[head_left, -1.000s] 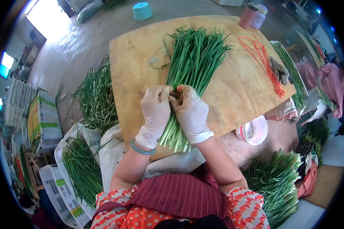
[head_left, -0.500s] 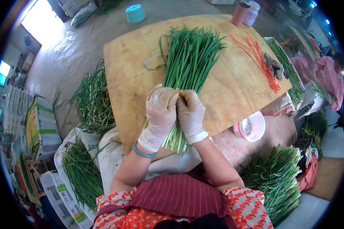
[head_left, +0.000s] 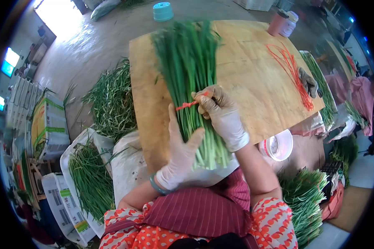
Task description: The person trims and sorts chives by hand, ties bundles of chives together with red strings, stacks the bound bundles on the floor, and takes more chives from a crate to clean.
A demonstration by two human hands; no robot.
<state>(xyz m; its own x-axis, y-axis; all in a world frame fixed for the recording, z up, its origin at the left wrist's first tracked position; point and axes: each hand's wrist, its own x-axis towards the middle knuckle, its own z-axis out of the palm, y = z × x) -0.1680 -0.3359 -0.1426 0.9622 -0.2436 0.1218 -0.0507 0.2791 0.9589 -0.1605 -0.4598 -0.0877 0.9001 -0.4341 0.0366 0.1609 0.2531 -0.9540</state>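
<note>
A bunch of garlic chives [head_left: 189, 66] is tilted over the wooden board [head_left: 253, 83], leaves away from me and pale stalk ends towards me. Round its middle runs a red tie [head_left: 185, 106]. My left hand [head_left: 178, 153], in a whitish glove, cradles the stalks from the left, thumb across their front; some fingers are hidden. On the right of the bunch, my gloved right hand [head_left: 223, 118] pinches the end of the red tie, its fingertips stained brown. The leaf tips are blurred by motion.
Loose red ties [head_left: 293, 74] and a grey glove [head_left: 308, 82] lie at the board's right side. Two bottles [head_left: 283, 24] stand at its far corner. A white bucket [head_left: 283, 145] is below the right edge. Chives fill a crate [head_left: 89, 178] at left; stacked bunches [head_left: 305, 203] lie at right.
The bunch has shifted left and its red tie now shows. My hands, close together before, are apart: the left slid down the stalks, the right moved up and right with the tie's end.
</note>
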